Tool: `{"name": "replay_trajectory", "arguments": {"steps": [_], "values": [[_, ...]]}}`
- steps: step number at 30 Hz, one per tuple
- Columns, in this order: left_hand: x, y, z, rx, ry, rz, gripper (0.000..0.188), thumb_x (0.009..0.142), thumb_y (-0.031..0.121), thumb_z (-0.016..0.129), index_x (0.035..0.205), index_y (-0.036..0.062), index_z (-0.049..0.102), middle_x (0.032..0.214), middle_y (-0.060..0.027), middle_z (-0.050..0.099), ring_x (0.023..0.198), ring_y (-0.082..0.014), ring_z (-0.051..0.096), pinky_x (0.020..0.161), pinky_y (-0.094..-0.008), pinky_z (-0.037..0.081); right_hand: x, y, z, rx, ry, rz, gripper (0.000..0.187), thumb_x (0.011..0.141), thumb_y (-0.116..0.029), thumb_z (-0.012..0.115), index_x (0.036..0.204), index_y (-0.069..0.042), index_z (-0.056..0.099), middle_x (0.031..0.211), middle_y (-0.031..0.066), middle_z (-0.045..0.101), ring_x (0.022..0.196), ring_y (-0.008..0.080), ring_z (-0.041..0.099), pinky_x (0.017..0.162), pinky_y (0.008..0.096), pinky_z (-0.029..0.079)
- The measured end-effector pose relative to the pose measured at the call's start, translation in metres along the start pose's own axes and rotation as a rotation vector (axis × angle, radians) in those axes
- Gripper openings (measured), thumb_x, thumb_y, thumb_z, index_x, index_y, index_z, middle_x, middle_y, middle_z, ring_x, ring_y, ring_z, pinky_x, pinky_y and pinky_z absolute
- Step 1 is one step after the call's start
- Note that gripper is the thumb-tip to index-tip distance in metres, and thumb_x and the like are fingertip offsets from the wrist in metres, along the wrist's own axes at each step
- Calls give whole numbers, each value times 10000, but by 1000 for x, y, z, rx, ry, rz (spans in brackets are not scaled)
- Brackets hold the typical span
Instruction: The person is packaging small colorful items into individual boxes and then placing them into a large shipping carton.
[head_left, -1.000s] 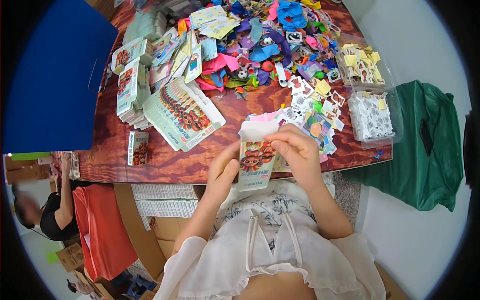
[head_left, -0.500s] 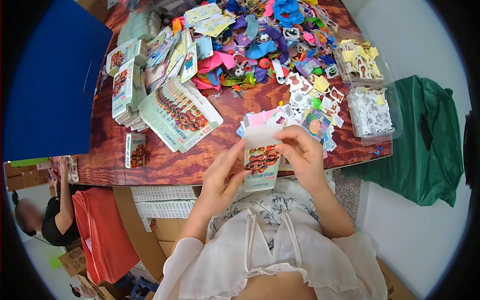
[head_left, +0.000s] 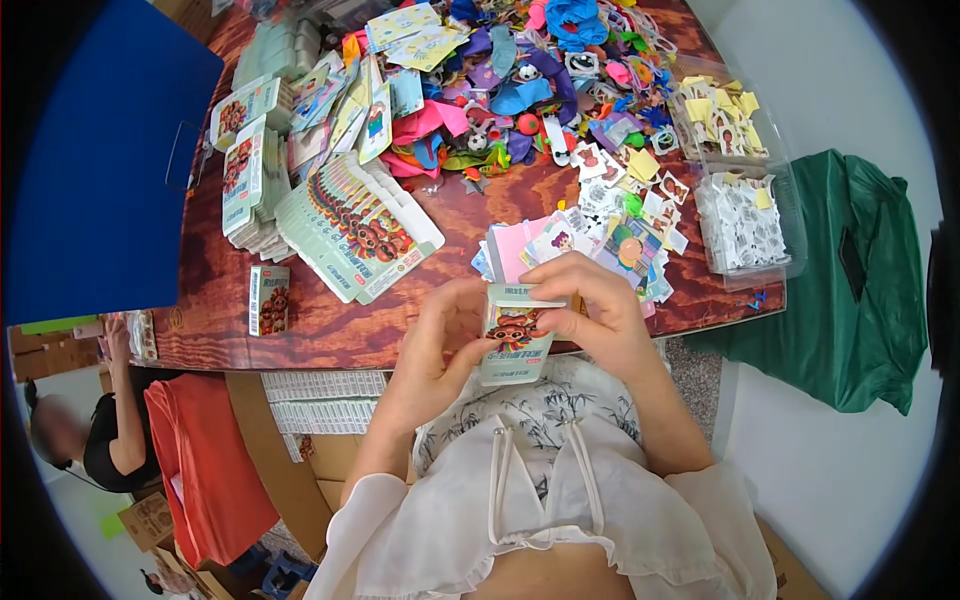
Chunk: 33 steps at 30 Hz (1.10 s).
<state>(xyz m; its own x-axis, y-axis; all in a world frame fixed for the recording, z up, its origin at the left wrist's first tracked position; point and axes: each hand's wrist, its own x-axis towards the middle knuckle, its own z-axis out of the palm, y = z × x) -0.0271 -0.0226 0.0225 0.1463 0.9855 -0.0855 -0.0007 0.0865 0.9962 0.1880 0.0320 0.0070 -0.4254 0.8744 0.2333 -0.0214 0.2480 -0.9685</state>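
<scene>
Near the table's front edge I hold a small pale-green carton (head_left: 516,350) with a colourful printed picture, between both hands. My left hand (head_left: 438,345) closes on its left side, thumb on the printed face. My right hand (head_left: 598,318) grips its upper right, with fingers over the top end and thumb on the front. The top flap is folded down. Just beyond the carton lie pink and picture cards (head_left: 518,246). To the left, a fan of flattened cartons (head_left: 350,235) rests on the table, with one filled-out carton (head_left: 269,300) nearer me.
Stacked cartons (head_left: 245,185) stand at the left, beside a blue panel (head_left: 100,160). Mixed small toys and balloons (head_left: 520,95) heap up at the back. Clear trays (head_left: 745,225) of stickers sit right, by a green bag (head_left: 830,290). Below is a cardboard box (head_left: 258,425) holding rows of cartons.
The carton's top flap, upright and open before, is now folded down. My right hand has shifted slightly left over the top end, and both hands still grip the carton.
</scene>
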Motion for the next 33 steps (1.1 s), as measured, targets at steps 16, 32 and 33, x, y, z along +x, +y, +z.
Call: {"name": "replay_trajectory", "arguments": {"steps": [16,32,33], "values": [[-1,1,1,113,-88,-159,638,863,-105,645,1424,84,407,1171,-126,579,1013,-204,632,835,-335,548,-6,-3,-2,-204,-19,1,164,839,29,688,1002,27,706,1052,133,716,957,214,683,809,312,533],[4,-4,-8,-47,-153,-161,612,847,-100,600,1432,25,467,1173,-99,620,1043,-183,625,898,-310,513,-16,6,15,-176,82,59,180,880,-7,670,1056,20,698,983,111,698,877,192,679,742,292,539],[5,-15,-17,-174,-144,-128,593,873,-81,604,1439,11,452,1244,-114,600,1089,-195,621,918,-311,512,-15,9,16,98,214,284,174,906,-39,656,1070,14,682,981,97,696,871,177,671,760,290,535]]}}
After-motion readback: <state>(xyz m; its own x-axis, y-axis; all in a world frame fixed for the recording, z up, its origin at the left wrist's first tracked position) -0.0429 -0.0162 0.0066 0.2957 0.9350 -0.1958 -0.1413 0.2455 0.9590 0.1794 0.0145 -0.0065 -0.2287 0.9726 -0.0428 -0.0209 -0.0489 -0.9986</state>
